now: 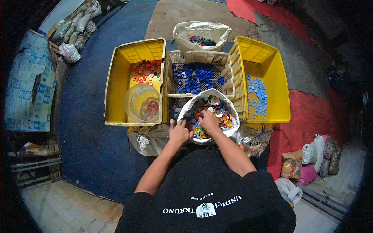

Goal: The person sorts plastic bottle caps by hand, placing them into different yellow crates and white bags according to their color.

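Observation:
A white sack (235, 133) with its rim rolled open stands in front of me, filled with mixed bottle caps (226, 123) in several colours. My right hand (210, 122) reaches inside it, fingers bent down among the caps; whatever they grip is too small to make out. At the sack's left edge is my left hand (180, 133), its fingers apart and nothing visible in them. Just beyond the sack, a whitish perforated crate (170, 72) holds many dark blue bottle caps (196, 75).
A yellow crate (116, 81) on the left contains red caps (145, 70) and a clear round plastic container (134, 103). The right yellow crate (278, 85) holds light blue caps (257, 97). Behind the middle crate stands another white sack (186, 29) of caps. Filled bags (79, 25) lie far left.

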Demonstrator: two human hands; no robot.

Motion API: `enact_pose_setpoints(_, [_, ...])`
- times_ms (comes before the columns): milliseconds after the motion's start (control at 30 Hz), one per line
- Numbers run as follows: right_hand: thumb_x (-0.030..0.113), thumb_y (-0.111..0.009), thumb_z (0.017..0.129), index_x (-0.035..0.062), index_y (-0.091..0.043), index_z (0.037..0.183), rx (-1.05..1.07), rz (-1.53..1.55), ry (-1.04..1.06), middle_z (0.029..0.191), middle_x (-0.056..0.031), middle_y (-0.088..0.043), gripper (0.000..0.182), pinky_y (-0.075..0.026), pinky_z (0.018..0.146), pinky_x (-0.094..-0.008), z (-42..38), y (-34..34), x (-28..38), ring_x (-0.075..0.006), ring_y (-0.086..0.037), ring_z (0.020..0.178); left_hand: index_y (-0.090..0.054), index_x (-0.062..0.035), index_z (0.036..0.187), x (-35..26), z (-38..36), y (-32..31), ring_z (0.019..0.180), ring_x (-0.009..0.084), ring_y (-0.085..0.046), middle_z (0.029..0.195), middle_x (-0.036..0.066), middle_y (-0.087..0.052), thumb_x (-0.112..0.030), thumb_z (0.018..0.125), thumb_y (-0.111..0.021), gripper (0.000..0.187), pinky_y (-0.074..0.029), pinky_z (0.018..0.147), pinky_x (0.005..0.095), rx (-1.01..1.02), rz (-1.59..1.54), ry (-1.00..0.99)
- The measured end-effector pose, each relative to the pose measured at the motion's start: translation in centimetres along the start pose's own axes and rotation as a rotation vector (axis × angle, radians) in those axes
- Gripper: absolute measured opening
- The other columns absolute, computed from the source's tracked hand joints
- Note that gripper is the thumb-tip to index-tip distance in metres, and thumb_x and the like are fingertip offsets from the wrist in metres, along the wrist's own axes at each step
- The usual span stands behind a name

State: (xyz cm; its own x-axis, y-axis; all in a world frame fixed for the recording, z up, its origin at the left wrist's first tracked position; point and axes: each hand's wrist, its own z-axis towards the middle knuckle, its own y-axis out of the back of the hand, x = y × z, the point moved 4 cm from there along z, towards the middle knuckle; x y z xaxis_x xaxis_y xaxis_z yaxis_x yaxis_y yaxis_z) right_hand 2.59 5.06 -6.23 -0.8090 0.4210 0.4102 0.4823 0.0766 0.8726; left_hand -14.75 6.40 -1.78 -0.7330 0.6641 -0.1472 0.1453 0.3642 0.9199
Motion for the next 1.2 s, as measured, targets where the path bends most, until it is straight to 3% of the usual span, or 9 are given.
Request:
enact_pose_setpoints(167, [0.029, -0.064, 0.083, 0.0123, -0.062, 0.109, 0.139, -0.070, 0.046, 0.112, -0.0127, -0.060, 0.031, -0.053, 0.080, -0.0465, 0.4, -1.2, -1.8, -0.0337, -0.063, 0.101, -0.074, -0.0129, 0.099, 0.1, -0.1, 1.1, 0.128, 0.0228, -0.041, 0.127, 0.010, -0.054, -0.042, 0.089, -0.053, 0.038, -0.011, 0.108, 0.0640, 0.016, 0.022, 0.075])
enact_pose_setpoints(267, [0.014, -0.052, 0.085, 0.0102, -0.071, 0.096, 0.170, -0.233, 0.086, 0.092, -0.0149, -0.068, 0.022, -0.055, 0.071, -0.0479, 0.9, -1.0, -3.8, -0.0344, -0.069, 0.086, -0.072, -0.0162, 0.101, 0.1, 0.3, 0.1, 0.125, 0.0220, -0.044, 0.121, 0.008, -0.057, -0.039, 0.085, -0.057, 0.031, -0.011, 0.107, 0.0658, 0.002, 0.037, 0.095])
enact_pose_setpoints(333, [0.014, -0.053, 0.083, 0.0067, -0.071, 0.090, 0.104, -0.170, 0.080, 0.085, -0.0157, -0.069, 0.020, -0.055, 0.070, -0.0476, 0.1, -0.4, -6.0, -0.0344, -0.069, 0.084, -0.071, -0.0199, 0.103, -0.3, 0.3, -0.8, 0.125, 0.0208, -0.044, 0.121, 0.006, -0.057, -0.038, 0.084, -0.059, 0.029, -0.009, 0.106, 0.0678, 0.018, 0.069, 0.096])
enact_pose_setpoints(500, [0.016, -0.057, 0.080, 0.0070, -0.069, 0.089, 0.021, -0.075, 0.042, 0.087, -0.0152, -0.068, 0.017, -0.054, 0.071, -0.0472, -2.6, 2.0, -9.1, -0.0345, -0.067, 0.082, -0.071, -0.0132, 0.088, -1.3, 2.3, -1.7, 0.104, 0.0247, -0.052, 0.096, 0.006, -0.060, -0.017, 0.081, -0.055, 0.017, -0.028, 0.095, 0.0565, -0.215, 0.134, 0.066])
enact_pose_setpoints(767, [0.018, -0.064, 0.078, 0.0046, -0.061, 0.087, -0.278, 0.351, 0.007, 0.088, -0.0128, -0.065, 0.016, -0.051, 0.073, -0.0445, -5.1, 4.6, -10.3, -0.0339, -0.064, 0.083, -0.067, -0.0118, 0.084, 0.1, 5.8, -8.0, 0.102, 0.0248, -0.051, 0.093, 0.005, -0.059, -0.021, 0.080, -0.054, 0.016, -0.029, 0.091, 0.0530, -0.356, 0.364, 0.009])
enact_pose_setpoints(833, [0.018, -0.066, 0.077, 0.0027, -0.062, 0.086, -0.199, 0.610, -0.179, 0.084, -0.0144, -0.067, 0.018, -0.051, 0.073, -0.0409, -5.0, 3.8, -11.6, -0.0313, -0.066, 0.081, -0.066, -0.0126, 0.088, 1.2, 6.3, -9.2, 0.105, 0.0223, -0.051, 0.093, 0.004, -0.060, -0.021, 0.081, -0.055, 0.015, -0.027, 0.092, 0.0520, -0.441, 0.209, 0.080])
enact_pose_setpoints(1033, [0.014, -0.071, 0.078, 0.0006, -0.062, 0.087, -0.375, 0.719, -0.154, 0.077, -0.0081, -0.067, 0.019, -0.051, 0.065, -0.0312, -5.5, 4.5, -12.9, -0.0170, -0.065, 0.070, -0.067, -0.0177, 0.098, 0.0, 5.0, -5.2, 0.112, 0.0209, -0.049, 0.102, 0.004, -0.060, -0.019, 0.081, -0.059, 0.019, -0.025, 0.093, 0.0518, -0.358, 0.037, 0.161])
enact_pose_setpoints(1100, [0.011, -0.071, 0.082, 0.0016, -0.062, 0.093, -0.182, 1.055, -0.328, 0.078, -0.0068, -0.067, 0.017, -0.050, 0.061, -0.0262, -6.0, 4.2, -13.1, -0.0134, -0.064, 0.070, -0.067, -0.0155, 0.099, -0.6, 4.8, -3.9, 0.113, 0.0223, -0.048, 0.104, 0.005, -0.060, -0.027, 0.084, -0.061, 0.019, -0.023, 0.093, 0.0569, -0.293, -0.193, 0.218])
enact_pose_setpoints(1200, [0.008, -0.069, 0.084, 0.0014, -0.062, 0.097, -0.054, 1.245, -0.309, 0.080, -0.0070, -0.066, 0.016, -0.051, 0.060, -0.0242, -6.8, 5.4, -11.4, -0.0112, -0.063, 0.067, -0.065, -0.0110, 0.096, -2.2, 3.9, -1.3, 0.088, 0.0230, -0.058, 0.090, 0.006, -0.061, -0.031, 0.087, -0.064, 0.022, -0.038, 0.082, 0.0500, -0.336, -0.494, 0.219])
